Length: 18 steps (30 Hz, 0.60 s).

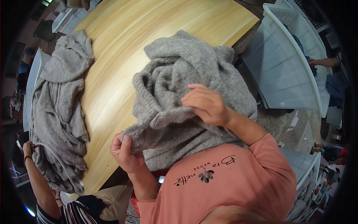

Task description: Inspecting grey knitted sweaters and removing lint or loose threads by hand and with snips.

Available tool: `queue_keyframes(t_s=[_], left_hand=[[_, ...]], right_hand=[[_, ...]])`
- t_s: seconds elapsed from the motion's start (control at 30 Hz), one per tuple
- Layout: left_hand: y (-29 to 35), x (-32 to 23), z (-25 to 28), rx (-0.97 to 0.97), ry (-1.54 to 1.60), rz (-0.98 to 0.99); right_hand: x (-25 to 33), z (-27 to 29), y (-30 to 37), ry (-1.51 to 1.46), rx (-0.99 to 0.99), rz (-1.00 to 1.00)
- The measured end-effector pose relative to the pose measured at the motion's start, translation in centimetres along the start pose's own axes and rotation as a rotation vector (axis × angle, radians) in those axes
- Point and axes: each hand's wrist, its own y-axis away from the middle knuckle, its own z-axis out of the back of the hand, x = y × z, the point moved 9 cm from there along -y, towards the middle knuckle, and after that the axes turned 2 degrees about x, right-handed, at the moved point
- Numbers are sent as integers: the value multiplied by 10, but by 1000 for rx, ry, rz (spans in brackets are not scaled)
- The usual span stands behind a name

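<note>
One grey knit garment lay bunched in front of me on the worktop. My left hand pinched one end of its thick edge between thumb and bent fingers. My right hand gripped the same edge farther along, fingers curled over it; I could not see its thumb clearly. Between these two grips the edge ran in a bulky fold, with darker knit showing beneath.

One long grey heap of similar knit lay along the left side of the worktop; how many pieces made it up I could not tell. Beside its near end, one co-worker's hand held one curved pale tube that arched over the knit.

I counted three pale bins: one large right-hand bin near the far right corner, with dark cloth inside and another person's arm reaching to it; one lower bin at my right; and one left-hand bin behind the heap.

As for room, a broad strip of bare wood ran between heap and garment, widening toward the far end. On my side there was little: the garment hid most of the nearest edge and reached my coral shirt. Past it, a patch of speckled floor showed between the two bins on the right.
</note>
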Motion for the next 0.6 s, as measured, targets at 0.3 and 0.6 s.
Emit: queue_keyframes(t_s=[0.3, 0.6], left_hand=[[14, -2, -88, 404, -357, -23], [15, 19, -76, 384, -255, 75]], right_hand=[[97, -19, -9, 68, 62, 541], [78, -31, -5, 225, 43, 483]])
